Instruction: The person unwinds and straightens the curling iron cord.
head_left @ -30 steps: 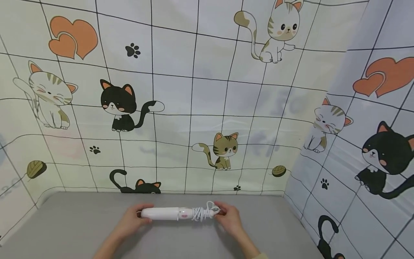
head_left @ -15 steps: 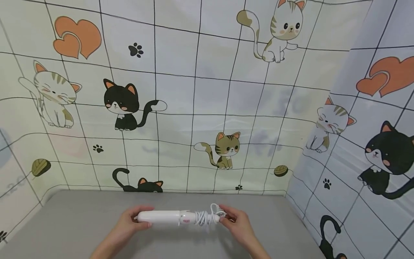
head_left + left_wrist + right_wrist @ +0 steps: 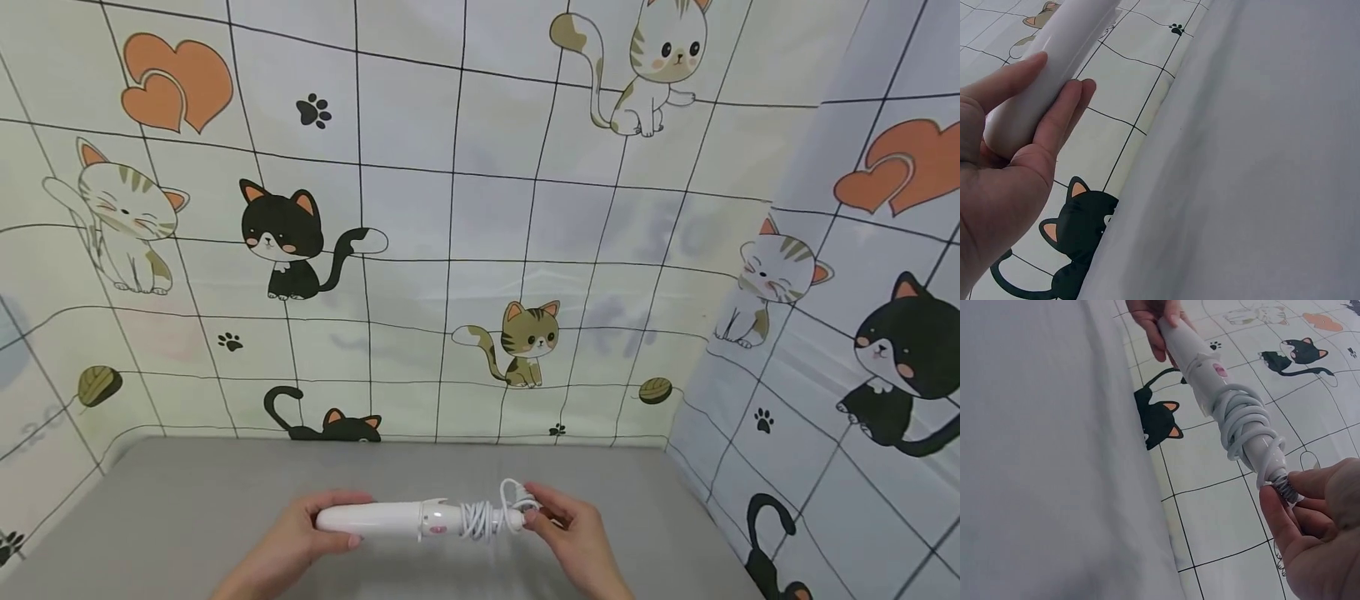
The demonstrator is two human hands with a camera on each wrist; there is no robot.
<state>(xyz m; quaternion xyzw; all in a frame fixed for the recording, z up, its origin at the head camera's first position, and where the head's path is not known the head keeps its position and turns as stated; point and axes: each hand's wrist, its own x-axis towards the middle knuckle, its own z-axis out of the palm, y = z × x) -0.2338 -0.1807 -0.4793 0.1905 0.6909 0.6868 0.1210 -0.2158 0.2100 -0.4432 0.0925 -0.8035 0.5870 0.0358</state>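
Note:
A white, rod-shaped curling iron (image 3: 371, 518) is held level in front of me, apparently just above the grey table. Its pale cord (image 3: 477, 520) is wound in several turns round the narrower right part, and a small pink mark shows beside the coils. My left hand (image 3: 292, 537) grips the smooth rounded left end, thumb on one side and fingers on the other; the left wrist view shows this end (image 3: 1029, 100) close up. With thumb and fingertips, my right hand (image 3: 577, 533) pinches the cord end, at the ribbed cord sleeve (image 3: 1285, 487).
The grey tabletop (image 3: 225, 475) spreads under both hands. Behind it and at the right stand cloth walls (image 3: 405, 208) printed with cats, hearts and grid lines. The cloth meets the table's back edge.
Both hands and the curling iron have come nearer to me and slightly to the right in the head view. The view itself has shifted a little. Both hands still hold it.

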